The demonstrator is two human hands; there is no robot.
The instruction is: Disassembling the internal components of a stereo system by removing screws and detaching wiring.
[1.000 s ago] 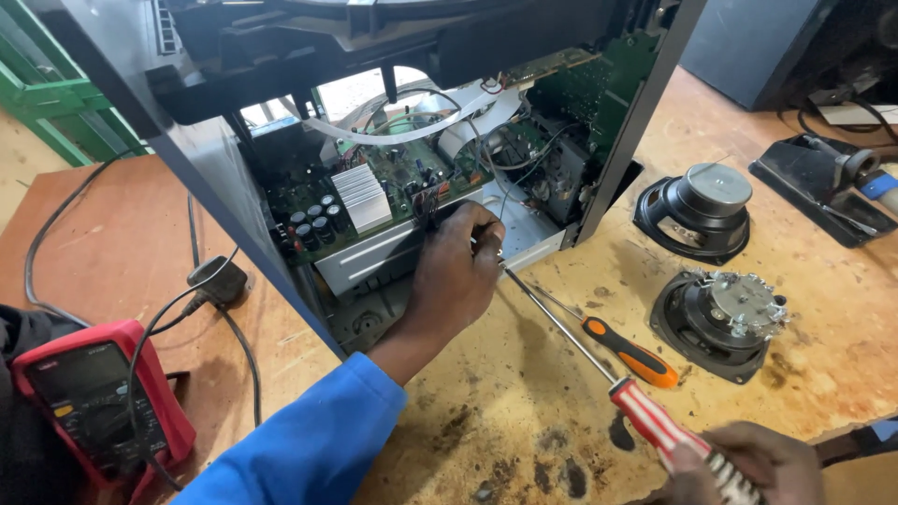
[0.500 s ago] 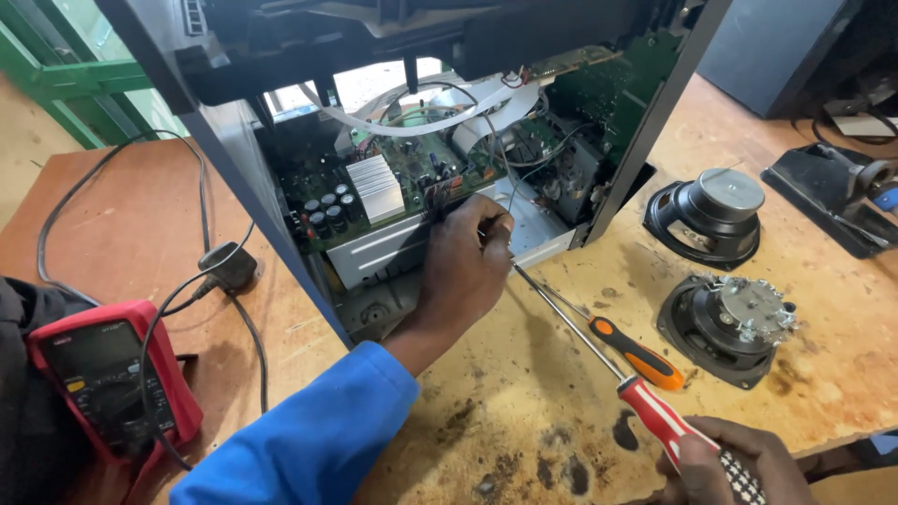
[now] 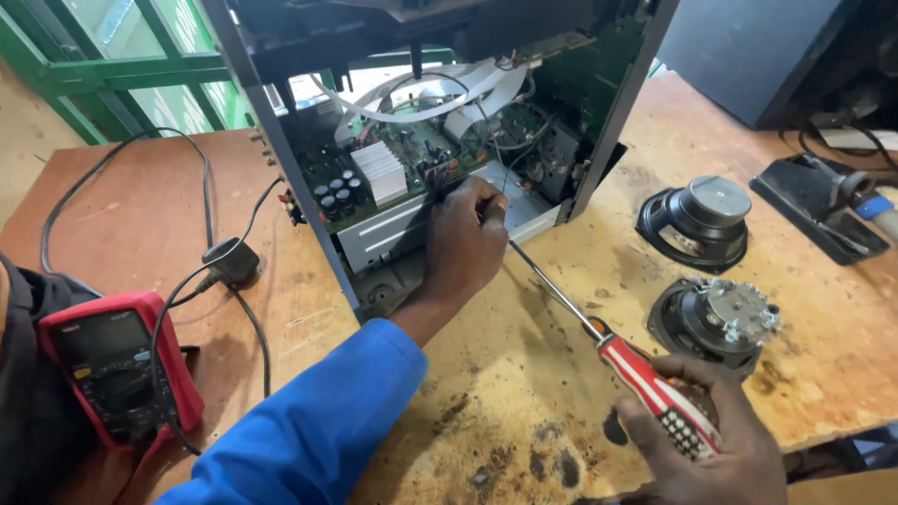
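Note:
My left hand, in a blue sleeve, reaches into the open chassis of an audio unit. Its fingers are bent at the front edge of the green circuit board, closed around the tip end of a long screwdriver. My right hand grips that screwdriver's red, black and white handle at the bottom right. The thin metal shaft runs up and left across the table to my left hand. The tip itself is hidden by my fingers.
A red multimeter lies at the lower left with its leads trailing. A black plug adapter sits on its cable. Two loose speaker drivers lie to the right, with a black stand and a dark box behind them.
My right hand with the screwdriver handle has come further into view from the bottom edge. My left hand stays at the circuit board's edge. The view has shifted slightly.

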